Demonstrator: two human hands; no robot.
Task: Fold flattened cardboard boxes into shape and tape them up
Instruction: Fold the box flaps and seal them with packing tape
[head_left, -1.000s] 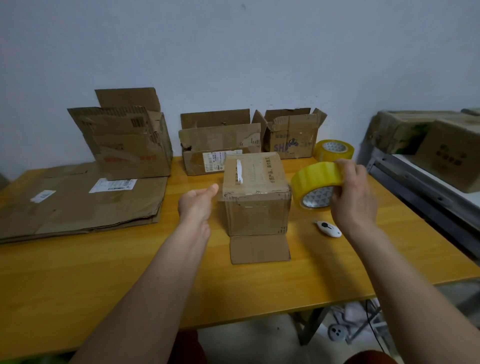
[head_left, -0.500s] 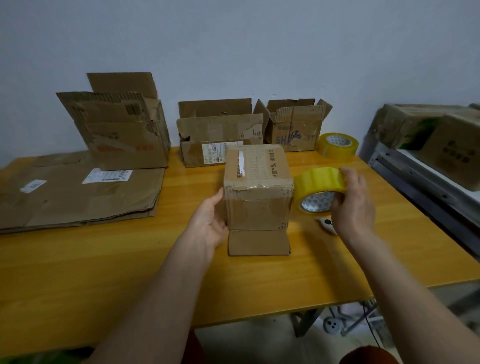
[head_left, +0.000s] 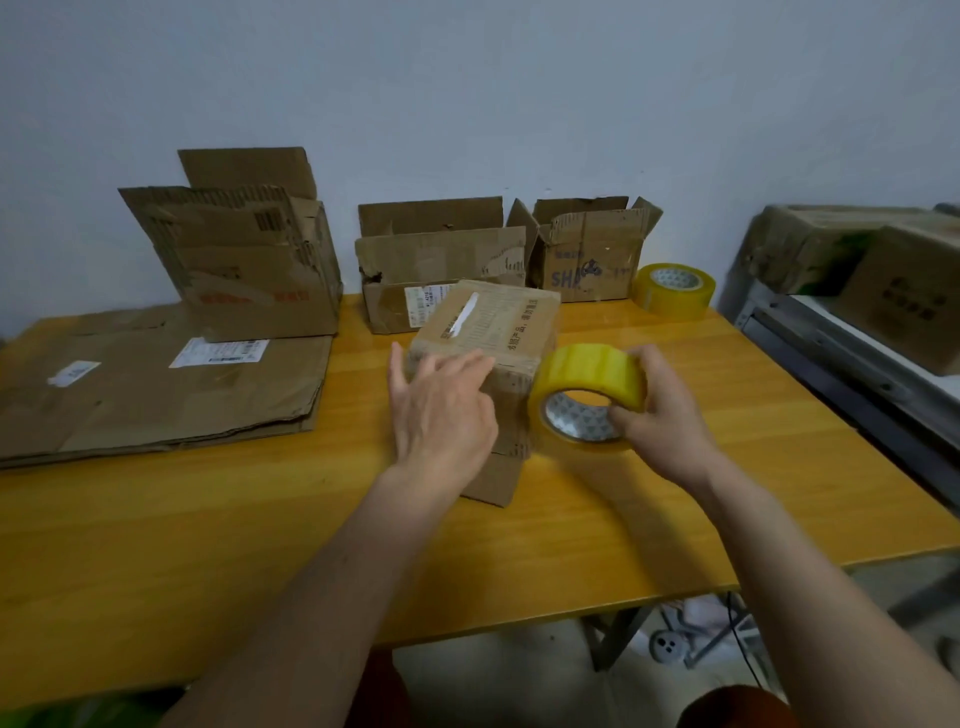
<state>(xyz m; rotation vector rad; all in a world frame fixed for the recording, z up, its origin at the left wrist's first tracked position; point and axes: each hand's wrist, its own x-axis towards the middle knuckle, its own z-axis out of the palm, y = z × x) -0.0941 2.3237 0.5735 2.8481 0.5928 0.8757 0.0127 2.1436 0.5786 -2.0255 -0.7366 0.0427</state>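
A small folded cardboard box (head_left: 498, 322) stands in the middle of the wooden table (head_left: 208, 519), turned at an angle, with one flap lying flat at its near side. My left hand (head_left: 441, 410) lies on the box's near face with its fingers straight. Just right of the box, my right hand (head_left: 660, 415) grips a yellow tape roll (head_left: 587, 379) with the thumb inside its core. The roll is close against the box's right side.
A stack of flattened cardboard (head_left: 156, 389) lies at the left. Three opened boxes (head_left: 249, 265) line the back wall. A second yellow tape roll (head_left: 675, 288) sits at the back right. More boxes (head_left: 872, 280) rest on a rack to the right.
My left hand moved from the box's left side onto its near face. The box turned at an angle. My right hand brought the tape roll closer to the box, covering the small cutter.
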